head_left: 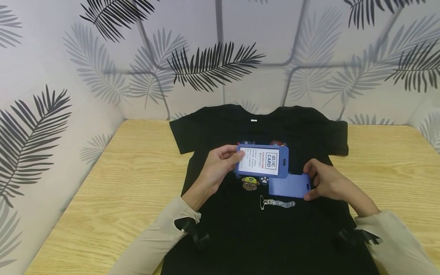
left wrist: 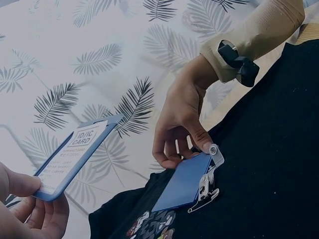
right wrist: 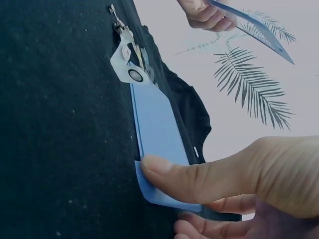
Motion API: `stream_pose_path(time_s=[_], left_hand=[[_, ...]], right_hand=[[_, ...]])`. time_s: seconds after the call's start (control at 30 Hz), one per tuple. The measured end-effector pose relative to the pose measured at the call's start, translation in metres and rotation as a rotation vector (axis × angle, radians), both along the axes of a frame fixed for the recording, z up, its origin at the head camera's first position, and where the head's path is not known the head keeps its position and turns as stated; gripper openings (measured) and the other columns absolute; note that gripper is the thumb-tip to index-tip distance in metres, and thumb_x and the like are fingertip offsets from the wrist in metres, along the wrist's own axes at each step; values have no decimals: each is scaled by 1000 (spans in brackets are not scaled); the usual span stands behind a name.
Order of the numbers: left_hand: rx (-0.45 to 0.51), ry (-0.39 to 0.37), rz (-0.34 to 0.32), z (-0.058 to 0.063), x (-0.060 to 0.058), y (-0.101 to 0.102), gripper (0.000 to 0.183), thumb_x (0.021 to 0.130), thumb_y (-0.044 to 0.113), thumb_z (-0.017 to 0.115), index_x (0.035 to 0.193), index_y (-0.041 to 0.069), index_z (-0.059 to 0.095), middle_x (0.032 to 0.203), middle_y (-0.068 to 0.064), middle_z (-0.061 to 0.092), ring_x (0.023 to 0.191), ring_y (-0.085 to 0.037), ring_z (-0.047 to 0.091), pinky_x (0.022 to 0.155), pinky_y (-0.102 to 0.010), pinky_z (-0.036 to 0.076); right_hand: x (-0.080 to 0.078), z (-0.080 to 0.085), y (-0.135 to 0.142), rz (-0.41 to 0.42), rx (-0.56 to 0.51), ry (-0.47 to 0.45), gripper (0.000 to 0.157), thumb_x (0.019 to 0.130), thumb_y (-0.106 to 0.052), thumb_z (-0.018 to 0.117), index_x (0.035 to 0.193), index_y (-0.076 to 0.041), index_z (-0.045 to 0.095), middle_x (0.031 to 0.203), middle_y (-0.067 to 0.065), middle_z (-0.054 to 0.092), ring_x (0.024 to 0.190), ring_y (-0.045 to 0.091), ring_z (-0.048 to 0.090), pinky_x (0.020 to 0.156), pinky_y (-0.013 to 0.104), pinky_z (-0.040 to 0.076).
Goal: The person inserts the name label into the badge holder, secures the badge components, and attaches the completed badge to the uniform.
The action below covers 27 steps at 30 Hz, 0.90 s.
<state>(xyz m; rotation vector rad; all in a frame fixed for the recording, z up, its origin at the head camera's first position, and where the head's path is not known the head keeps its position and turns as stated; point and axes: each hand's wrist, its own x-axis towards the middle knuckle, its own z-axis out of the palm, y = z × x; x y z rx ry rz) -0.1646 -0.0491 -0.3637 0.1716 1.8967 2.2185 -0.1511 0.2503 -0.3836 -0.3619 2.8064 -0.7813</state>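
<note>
My left hand pinches the short end of a blue card holder frame and holds it raised above the shirt. Inside that frame sits a white insert printed "ID/IC CARD". On the right, my right hand grips the slotted end of a plain blue holder piece between thumb and fingers, close to the shirt. Just below this piece lies a clear strap clip with a metal safety pin. The right wrist view shows the thumb pressing on the blue piece's edge.
A black T-shirt with cartoon dog prints is spread over a wooden table. Leaf-patterned cloth hangs behind the table and along its left side.
</note>
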Motion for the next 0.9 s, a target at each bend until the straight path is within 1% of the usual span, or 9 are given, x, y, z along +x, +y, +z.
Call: stream_pose_path(time_s=[0.1, 0.17, 0.27, 0.37, 0.43, 0.6, 0.73, 0.9], left_hand=[[9, -2, 2, 0, 0, 0, 31, 95, 5, 61, 123, -7, 57, 112, -20, 63, 90, -18, 62, 83, -30, 54], [14, -5, 5, 0, 0, 0, 31, 94, 4, 61, 123, -7, 57, 112, -20, 63, 89, -18, 62, 83, -29, 54], [17, -9, 5, 0, 0, 0, 31, 94, 4, 61, 123, -7, 57, 113, -20, 62, 90, -18, 62, 83, -30, 54], [12, -7, 2, 0, 0, 0, 32, 94, 5, 61, 124, -7, 57, 113, -20, 62, 91, -19, 62, 84, -30, 54], [10, -7, 2, 0, 0, 0, 32, 94, 5, 61, 124, -7, 57, 113, -20, 62, 91, -19, 62, 84, -30, 54], [6, 2, 6, -1, 0, 0, 32, 95, 5, 61, 124, -7, 57, 114, -21, 62, 91, -19, 62, 85, -31, 54], [5, 7, 11, -2, 0, -1, 32, 95, 5, 61, 123, -7, 57, 114, -21, 62, 91, -19, 62, 86, -32, 54], [2, 7, 16, -2, 1, 0, 31, 95, 6, 60, 123, -7, 57, 114, -20, 63, 92, -20, 63, 86, -32, 54]], right_hand=[[1, 0, 1, -7, -65, 0, 58, 68, -6, 87, 108, 3, 46, 92, 17, 59, 76, 24, 57, 66, 37, 52], [2, -1, 3, -4, -129, -5, 51, 74, -3, 82, 110, 4, 46, 89, 15, 61, 75, 23, 58, 67, 37, 53], [3, -2, 8, -9, -253, -49, 38, 83, -1, 74, 111, 8, 50, 88, 13, 62, 75, 22, 61, 69, 36, 56], [4, -2, 14, -40, -369, -117, 29, 89, -4, 68, 110, 11, 54, 89, 12, 62, 77, 21, 63, 71, 36, 58], [4, -1, 17, -64, -423, -146, 29, 92, -9, 66, 110, 11, 56, 90, 12, 63, 77, 19, 64, 72, 34, 58], [3, 1, 22, -118, -491, -168, 34, 96, -19, 62, 114, 10, 54, 96, 10, 65, 81, 15, 62, 75, 29, 57], [4, 1, 23, -139, -538, -123, 34, 97, -18, 60, 114, 11, 53, 94, 5, 66, 80, 12, 63, 73, 29, 57], [6, 4, 26, -167, -553, 1, 34, 97, -19, 60, 113, 10, 54, 92, -3, 65, 78, 10, 63, 68, 28, 57]])
